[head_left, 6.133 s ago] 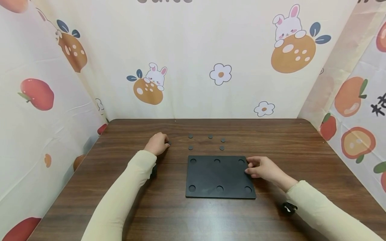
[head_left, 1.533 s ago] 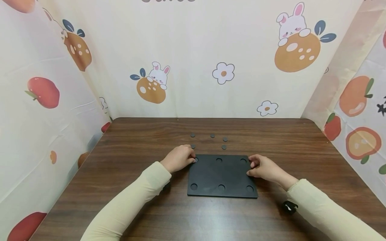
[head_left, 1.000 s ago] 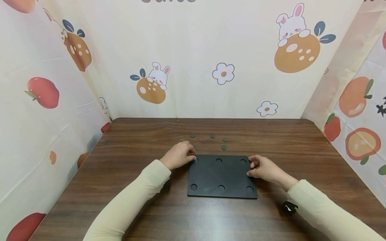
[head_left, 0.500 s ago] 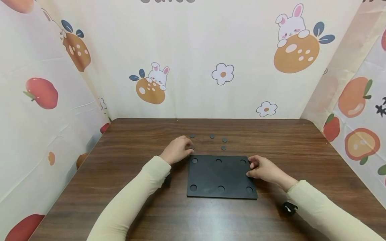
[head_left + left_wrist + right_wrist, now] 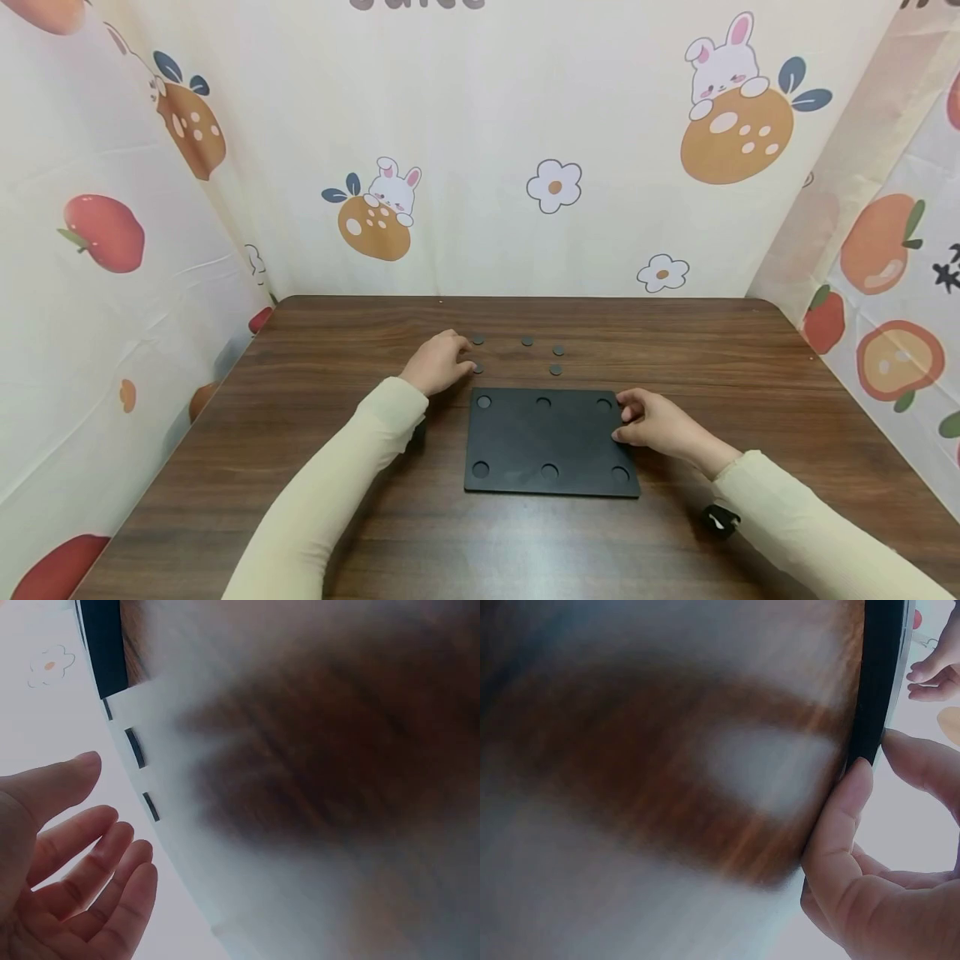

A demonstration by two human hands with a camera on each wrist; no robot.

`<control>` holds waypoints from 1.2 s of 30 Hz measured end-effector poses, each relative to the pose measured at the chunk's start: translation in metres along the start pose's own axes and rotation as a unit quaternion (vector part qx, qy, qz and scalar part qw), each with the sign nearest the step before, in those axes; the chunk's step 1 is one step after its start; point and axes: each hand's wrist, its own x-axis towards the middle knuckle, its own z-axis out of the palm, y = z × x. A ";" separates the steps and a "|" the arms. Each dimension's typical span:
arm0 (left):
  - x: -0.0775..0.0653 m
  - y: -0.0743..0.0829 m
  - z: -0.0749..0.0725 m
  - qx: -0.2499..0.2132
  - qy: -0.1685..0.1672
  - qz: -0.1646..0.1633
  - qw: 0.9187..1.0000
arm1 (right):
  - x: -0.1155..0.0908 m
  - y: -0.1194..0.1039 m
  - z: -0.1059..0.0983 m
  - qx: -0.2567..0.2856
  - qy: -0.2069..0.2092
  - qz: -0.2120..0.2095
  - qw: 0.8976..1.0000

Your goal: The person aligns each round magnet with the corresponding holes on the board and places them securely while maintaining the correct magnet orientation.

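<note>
My left hand (image 5: 438, 362) is above the table with thumb and fingers parted. Its fingertips are close to two small dark discs, a nearer disc (image 5: 478, 368) by the thumb and a farther disc (image 5: 478, 340) by the forefinger. In the left wrist view nothing lies between the spread fingers (image 5: 135, 900). A flat black board (image 5: 551, 437) has round recesses along its far and near edges. A greyish disc (image 5: 484, 402) appears in the far-left recess. My right hand (image 5: 660, 423) holds the board's right edge with thumb and fingertips (image 5: 859, 776).
Beyond the board lie three more discs: a middle disc (image 5: 527, 342), a right disc (image 5: 558, 351) and one nearer the board (image 5: 556, 370). The brown wooden table (image 5: 360, 325) meets a printed cloth (image 5: 480, 233) at its back and sides.
Six seconds ago my left hand was at a disc on the left. It came to the far-left recess, where a disc now shows, then moved back to the loose discs. Right hand stays.
</note>
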 end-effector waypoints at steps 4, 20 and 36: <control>0.003 0.002 0.000 0.010 -0.015 -0.011 1.000 | 0.001 0.001 0.000 0.001 -0.003 0.000 1.000; 0.012 0.004 0.004 0.055 -0.053 -0.019 0.997 | 0.001 0.002 0.001 -0.001 -0.004 -0.004 1.000; 0.016 0.006 0.005 0.053 -0.062 0.004 0.997 | -0.001 0.000 0.000 0.005 -0.001 0.002 1.000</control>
